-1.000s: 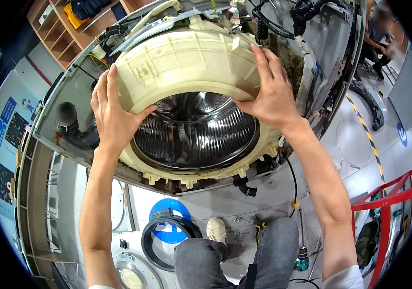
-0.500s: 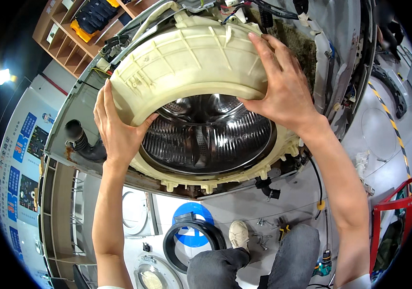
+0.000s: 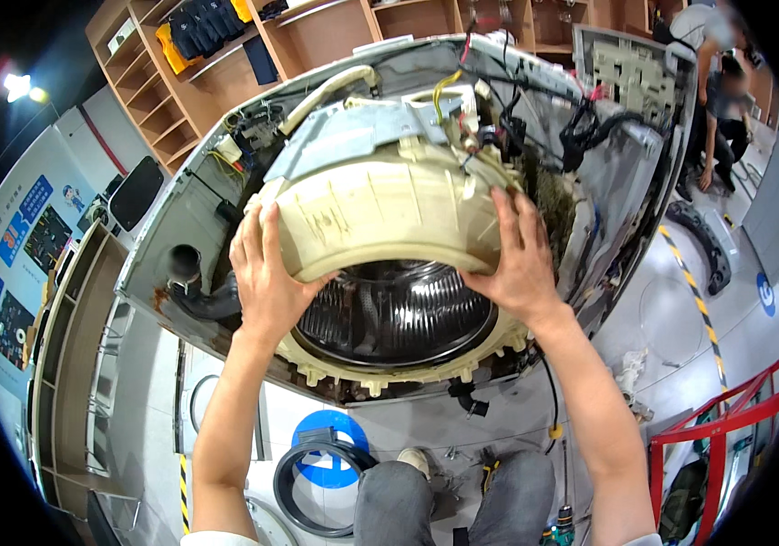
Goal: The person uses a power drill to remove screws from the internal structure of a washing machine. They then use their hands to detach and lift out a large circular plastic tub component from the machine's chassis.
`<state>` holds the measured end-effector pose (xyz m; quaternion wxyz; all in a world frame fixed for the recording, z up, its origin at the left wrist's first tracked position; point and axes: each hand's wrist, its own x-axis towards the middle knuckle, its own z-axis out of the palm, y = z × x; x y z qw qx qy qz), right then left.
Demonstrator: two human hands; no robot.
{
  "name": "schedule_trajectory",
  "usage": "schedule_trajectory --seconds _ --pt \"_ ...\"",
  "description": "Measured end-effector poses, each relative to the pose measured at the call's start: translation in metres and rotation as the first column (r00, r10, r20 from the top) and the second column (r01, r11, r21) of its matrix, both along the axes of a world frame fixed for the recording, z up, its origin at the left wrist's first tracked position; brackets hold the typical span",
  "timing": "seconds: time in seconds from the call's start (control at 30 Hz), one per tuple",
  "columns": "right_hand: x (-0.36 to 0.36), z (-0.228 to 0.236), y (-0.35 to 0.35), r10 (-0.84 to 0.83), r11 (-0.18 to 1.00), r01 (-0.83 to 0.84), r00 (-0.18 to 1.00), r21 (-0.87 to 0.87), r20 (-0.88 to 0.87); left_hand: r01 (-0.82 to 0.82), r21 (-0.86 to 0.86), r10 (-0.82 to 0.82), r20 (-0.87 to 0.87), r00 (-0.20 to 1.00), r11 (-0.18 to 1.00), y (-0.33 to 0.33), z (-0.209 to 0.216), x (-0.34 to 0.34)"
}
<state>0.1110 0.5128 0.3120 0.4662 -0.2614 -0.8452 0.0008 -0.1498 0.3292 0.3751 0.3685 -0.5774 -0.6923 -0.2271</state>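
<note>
More of the grey case (image 3: 180,196) shows than half a second ago: the view has swung up and back, and the cream tub (image 3: 380,205) looks smaller and lower in it. The left hand (image 3: 267,291) and the right hand (image 3: 521,273) keep nearly the same spots on the tub, so I cannot tell if it has shifted inside the case.

The tub sits in the case, close to the front edge, between the left and right edges. Its round mouth is open, and the shiny drum (image 3: 389,318) shows inside. The left hand grasps the tub's upper left side, fingers spread over the outside and thumb by the rim of the mouth. The right hand grasps the upper right side in the same way. A grey plate (image 3: 349,132) sits behind the tub's front, toward the case's back edge, with a yellow wire (image 3: 444,96) at its right end. A bent black hose (image 3: 212,303) is by the case's left edge. On the floor (image 3: 644,328), past the case's front edge, a black ring (image 3: 283,490) lies near the person's legs (image 3: 394,500).

To hold well, I think both hands should press evenly, so the tub does not twist. The plastic may be slippery, so a wide grip helps. Go slowly and watch the wire and hose, since a hard tug could pull one loose.
</note>
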Motion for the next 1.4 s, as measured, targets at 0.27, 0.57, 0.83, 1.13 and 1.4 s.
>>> schedule_trajectory --seconds 0.27,0.57,0.83,1.13,1.4 --pt "-0.002 0.001 -0.004 -0.013 1.000 0.013 1.000 -0.014 -0.001 0.031 0.019 -0.031 0.003 1.000 0.999 -0.001 0.001 -0.004" --pt "-0.002 0.003 -0.006 -0.022 1.000 0.022 1.000 -0.006 0.009 0.051 0.021 -0.052 0.009 0.999 0.998 -0.001 0.004 -0.006" --pt "-0.002 -0.001 -0.004 -0.027 1.000 0.027 0.999 -0.010 -0.017 0.011 -0.002 -0.011 0.012 1.000 1.000 0.002 0.002 -0.004" --pt "-0.002 -0.008 0.005 -0.024 0.999 0.023 0.999 -0.027 -0.033 0.011 -0.003 -0.011 -0.039 0.999 1.000 0.008 0.002 -0.005" --pt "-0.004 -0.017 0.011 -0.024 0.999 0.026 0.994 0.022 -0.103 -0.047 -0.012 0.046 -0.033 0.998 0.999 0.010 -0.003 -0.004"
